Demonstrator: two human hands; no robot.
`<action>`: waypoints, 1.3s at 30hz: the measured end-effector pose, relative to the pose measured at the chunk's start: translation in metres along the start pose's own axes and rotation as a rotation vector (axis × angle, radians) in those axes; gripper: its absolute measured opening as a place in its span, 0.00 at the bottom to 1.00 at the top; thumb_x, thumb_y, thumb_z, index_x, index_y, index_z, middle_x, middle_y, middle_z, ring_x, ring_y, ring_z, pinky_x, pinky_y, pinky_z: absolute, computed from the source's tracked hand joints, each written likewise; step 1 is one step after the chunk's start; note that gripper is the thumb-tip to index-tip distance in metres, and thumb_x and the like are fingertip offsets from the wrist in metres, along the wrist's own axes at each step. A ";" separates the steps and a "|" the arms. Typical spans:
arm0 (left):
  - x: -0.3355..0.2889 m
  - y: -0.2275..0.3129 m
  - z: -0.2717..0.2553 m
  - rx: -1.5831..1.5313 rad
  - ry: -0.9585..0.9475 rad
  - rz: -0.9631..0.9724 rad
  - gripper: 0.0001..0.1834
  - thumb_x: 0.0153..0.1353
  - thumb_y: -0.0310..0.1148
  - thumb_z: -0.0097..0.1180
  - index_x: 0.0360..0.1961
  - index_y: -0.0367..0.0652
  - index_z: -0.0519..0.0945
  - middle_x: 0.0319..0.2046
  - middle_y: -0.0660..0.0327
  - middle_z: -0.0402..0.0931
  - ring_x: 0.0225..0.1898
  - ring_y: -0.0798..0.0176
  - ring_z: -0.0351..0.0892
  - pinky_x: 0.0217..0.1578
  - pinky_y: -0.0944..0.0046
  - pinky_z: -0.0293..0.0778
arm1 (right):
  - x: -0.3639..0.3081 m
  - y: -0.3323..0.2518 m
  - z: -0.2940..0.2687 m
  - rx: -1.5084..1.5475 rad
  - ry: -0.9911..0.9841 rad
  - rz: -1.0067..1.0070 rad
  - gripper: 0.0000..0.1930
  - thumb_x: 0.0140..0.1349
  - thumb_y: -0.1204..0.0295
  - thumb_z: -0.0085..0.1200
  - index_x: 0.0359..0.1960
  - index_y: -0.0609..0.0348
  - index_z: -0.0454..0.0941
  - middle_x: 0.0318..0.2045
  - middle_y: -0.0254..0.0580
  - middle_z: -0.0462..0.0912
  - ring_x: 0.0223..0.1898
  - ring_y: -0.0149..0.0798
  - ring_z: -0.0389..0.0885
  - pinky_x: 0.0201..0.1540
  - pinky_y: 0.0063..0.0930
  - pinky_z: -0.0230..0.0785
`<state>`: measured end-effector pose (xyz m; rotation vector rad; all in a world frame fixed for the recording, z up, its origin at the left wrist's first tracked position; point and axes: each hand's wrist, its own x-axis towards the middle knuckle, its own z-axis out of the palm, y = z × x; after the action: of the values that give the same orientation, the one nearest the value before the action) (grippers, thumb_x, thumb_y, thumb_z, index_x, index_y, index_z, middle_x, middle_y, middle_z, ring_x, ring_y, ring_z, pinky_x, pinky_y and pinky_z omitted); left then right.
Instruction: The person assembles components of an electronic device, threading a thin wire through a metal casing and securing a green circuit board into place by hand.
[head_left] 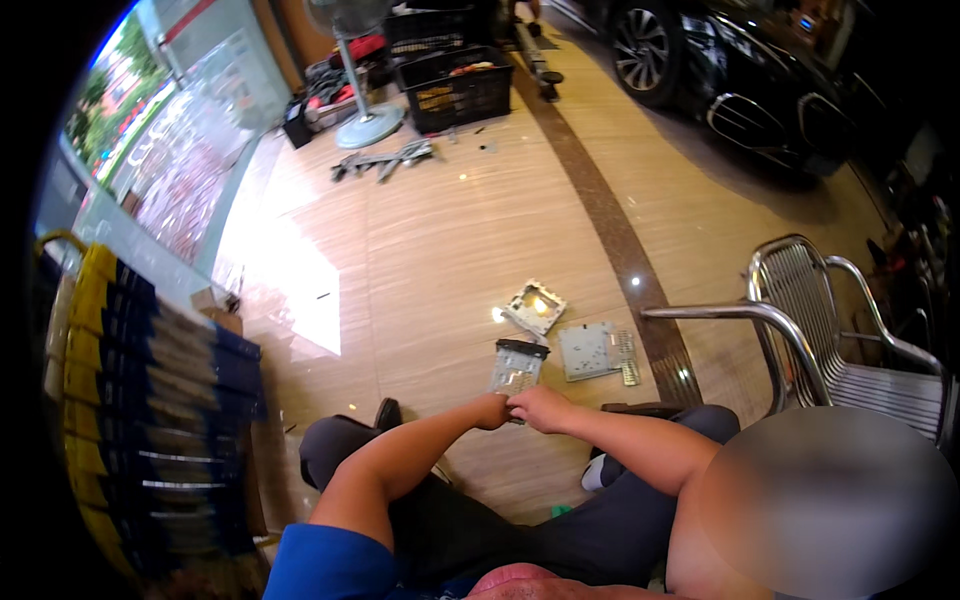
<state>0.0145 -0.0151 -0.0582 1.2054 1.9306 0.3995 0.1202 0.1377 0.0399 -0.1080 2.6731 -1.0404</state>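
My left hand point(489, 411) and my right hand point(541, 409) meet in front of me, fingers curled and closed at the near end of a flat metal device chassis point(517, 368). This chassis has a dark strip along its far edge. Whatever lies between my fingertips is too small and covered to make out. Just beyond it lies a pale square frame point(535, 306) with an opening in its middle. To the right, a grey metal plate point(589, 351) rests on the floor beside a narrow perforated strip point(627, 358).
A metal slatted chair point(800, 330) stands at the right, with a black car point(740, 80) behind it. Stacked blue and yellow bins point(150, 390) rise at the left. Far off are a fan base point(370, 126), a black crate point(457, 98) and grey metal pieces point(388, 160).
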 end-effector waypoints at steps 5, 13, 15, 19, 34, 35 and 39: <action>0.003 -0.018 0.005 0.059 -0.006 0.032 0.21 0.59 0.48 0.54 0.42 0.41 0.78 0.43 0.43 0.79 0.46 0.39 0.77 0.45 0.47 0.73 | 0.003 -0.006 0.001 0.026 -0.104 -0.031 0.11 0.61 0.63 0.51 0.37 0.55 0.79 0.33 0.54 0.81 0.37 0.58 0.79 0.40 0.48 0.70; -0.009 0.016 -0.014 0.034 -0.039 -0.031 0.23 0.59 0.51 0.54 0.46 0.44 0.78 0.45 0.44 0.78 0.47 0.40 0.77 0.48 0.48 0.72 | -0.003 -0.007 -0.001 0.035 -0.053 0.012 0.12 0.62 0.62 0.51 0.39 0.54 0.80 0.33 0.53 0.82 0.38 0.56 0.79 0.41 0.47 0.71; -0.021 0.034 -0.026 0.023 -0.049 -0.047 0.24 0.60 0.52 0.54 0.47 0.45 0.79 0.45 0.45 0.78 0.47 0.40 0.76 0.48 0.48 0.72 | -0.003 -0.008 -0.004 0.051 -0.025 0.049 0.12 0.62 0.62 0.51 0.40 0.54 0.80 0.34 0.52 0.82 0.38 0.56 0.80 0.42 0.47 0.71; -0.020 0.034 -0.027 0.009 -0.043 -0.114 0.23 0.59 0.52 0.55 0.47 0.48 0.78 0.44 0.45 0.79 0.47 0.40 0.77 0.47 0.48 0.72 | 0.000 -0.008 -0.009 0.069 0.006 0.061 0.12 0.61 0.61 0.52 0.38 0.53 0.81 0.34 0.52 0.82 0.38 0.56 0.80 0.41 0.46 0.72; -0.007 0.002 -0.007 0.091 -0.078 0.017 0.18 0.60 0.47 0.53 0.46 0.51 0.79 0.44 0.46 0.79 0.47 0.40 0.77 0.46 0.47 0.73 | 0.001 -0.007 0.002 0.048 -0.083 0.015 0.14 0.61 0.59 0.55 0.40 0.55 0.82 0.35 0.53 0.83 0.38 0.55 0.81 0.42 0.45 0.72; -0.008 0.004 -0.008 0.103 -0.107 -0.001 0.18 0.60 0.48 0.53 0.47 0.52 0.79 0.44 0.47 0.79 0.47 0.40 0.77 0.46 0.47 0.73 | 0.002 -0.006 0.002 0.035 -0.090 0.016 0.14 0.61 0.59 0.55 0.40 0.56 0.82 0.35 0.53 0.82 0.38 0.55 0.81 0.42 0.45 0.72; -0.008 0.001 -0.008 0.051 -0.030 0.044 0.21 0.60 0.50 0.54 0.47 0.49 0.79 0.43 0.47 0.79 0.47 0.42 0.77 0.48 0.49 0.72 | 0.004 -0.008 0.000 0.047 -0.042 0.020 0.15 0.59 0.57 0.55 0.35 0.57 0.83 0.33 0.55 0.82 0.37 0.58 0.81 0.42 0.48 0.72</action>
<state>0.0110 -0.0202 -0.0489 1.2818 1.9019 0.3551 0.1159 0.1316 0.0444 -0.0925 2.6053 -1.0827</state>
